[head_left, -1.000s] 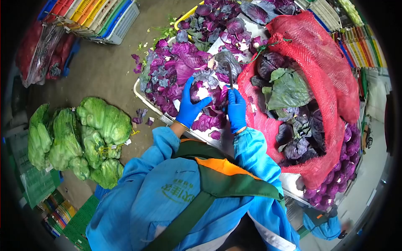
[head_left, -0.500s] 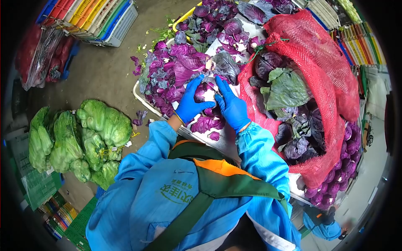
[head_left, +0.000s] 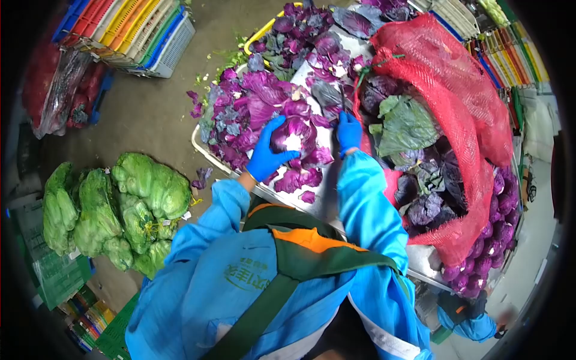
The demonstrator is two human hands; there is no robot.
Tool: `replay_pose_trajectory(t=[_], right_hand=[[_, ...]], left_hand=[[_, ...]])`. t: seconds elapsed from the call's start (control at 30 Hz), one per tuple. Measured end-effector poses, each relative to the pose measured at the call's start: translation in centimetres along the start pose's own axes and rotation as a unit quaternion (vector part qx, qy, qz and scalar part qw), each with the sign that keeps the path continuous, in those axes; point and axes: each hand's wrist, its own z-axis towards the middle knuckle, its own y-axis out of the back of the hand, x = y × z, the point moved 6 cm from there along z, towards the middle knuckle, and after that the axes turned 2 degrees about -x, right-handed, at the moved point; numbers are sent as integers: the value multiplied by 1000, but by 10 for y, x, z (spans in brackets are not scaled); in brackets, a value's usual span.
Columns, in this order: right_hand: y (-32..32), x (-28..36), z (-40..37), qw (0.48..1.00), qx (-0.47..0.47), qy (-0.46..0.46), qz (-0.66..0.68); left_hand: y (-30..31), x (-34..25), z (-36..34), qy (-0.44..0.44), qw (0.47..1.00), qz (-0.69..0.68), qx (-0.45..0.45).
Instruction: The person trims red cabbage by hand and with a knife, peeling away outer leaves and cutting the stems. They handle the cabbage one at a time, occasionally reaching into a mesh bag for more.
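My left hand (head_left: 266, 154), in a blue glove, grips a red cabbage head (head_left: 294, 135) from its left side, with the pale cut stem facing up. The head rests over a metal table (head_left: 203, 146) amid loose purple leaves (head_left: 249, 108). My right hand (head_left: 348, 131), also gloved in blue, is apart from the cabbage, at the edge of a red mesh sack (head_left: 462, 114). It is closed on a knife (head_left: 343, 99) whose dark blade points away from me.
The red sack holds several red cabbages (head_left: 480, 258) and green-grey outer leaves (head_left: 408, 126). Netted green cabbages (head_left: 120, 204) lie on the floor at left. Stacked coloured crates (head_left: 144, 27) stand top left. Another person's blue sleeve (head_left: 474, 324) shows at bottom right.
My right hand has left the cabbage and moved right and up to the sack's edge, knife in hand. My left hand keeps its hold on the cabbage, shifted slightly.
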Motion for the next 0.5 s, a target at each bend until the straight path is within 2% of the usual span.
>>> replay_pose_trajectory(t=[0.03,0.07,0.1,0.17,0.2,0.27,0.3,0.4,0.5], right_hand=[[1,-2,-2,997,42,-57,13],[8,5,-8,1000,19,2,-19],[16,21,-22,1000,19,-1,-24],[20,65,-51,998,12,56,-40],[12,67,-64,997,63,32,-1],[-3,55,-81,986,164,2,28],[0,74,-91,982,185,30,1],[-5,70,-88,980,193,49,-30],[-1,87,-86,968,247,-4,-48]], left_hand=[[6,8,-8,13,999,-30,-26],[6,21,-15,50,994,-79,-55],[6,21,-17,74,988,-101,-85],[4,25,-15,133,971,-156,-120],[5,23,-14,133,971,-157,-121],[7,12,-11,87,991,6,-106],[7,10,-10,87,991,5,-103],[4,7,-7,68,992,63,-86],[2,5,-7,44,991,101,-78]])
